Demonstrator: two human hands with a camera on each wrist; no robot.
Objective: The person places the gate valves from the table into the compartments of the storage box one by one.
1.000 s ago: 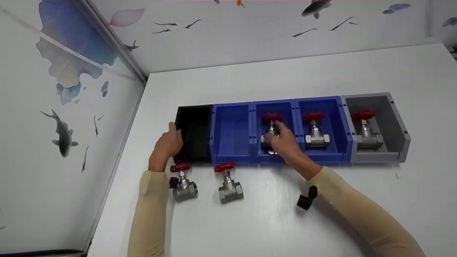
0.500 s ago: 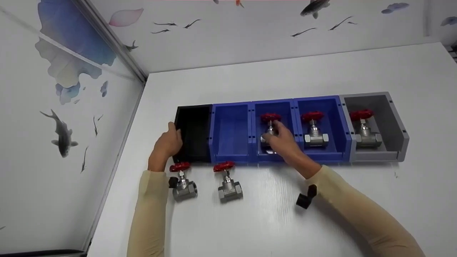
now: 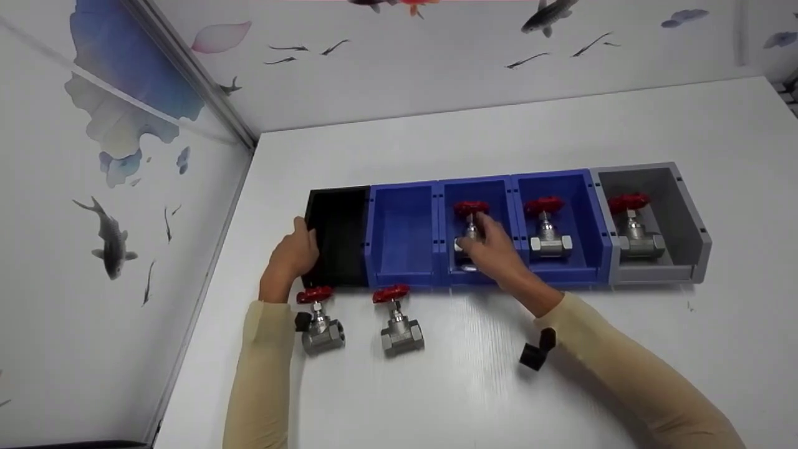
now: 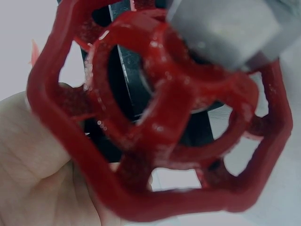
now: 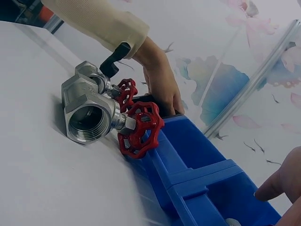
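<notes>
In the head view my left hand (image 3: 294, 252) grips the left wall of a black bin (image 3: 340, 234) at the left end of a row. My right hand (image 3: 495, 252) reaches into the middle blue bin (image 3: 477, 181), thumb and fingers around a gate valve (image 3: 472, 207) with a red handwheel; the hand covers part of its steel body. Two more gate valves lie on the table before the row, a left one (image 3: 321, 330) by my left wrist and another (image 3: 401, 333) beside it. A red handwheel (image 4: 160, 113) fills the left wrist view.
Between the black bin and the middle one stands a bare blue bin (image 3: 405, 234). Further right, a blue bin (image 3: 583, 218) and a grey bin (image 3: 682, 218) each hold a gate valve. Printed wall panels (image 3: 399, 81) border the white table (image 3: 461, 386) behind and at left.
</notes>
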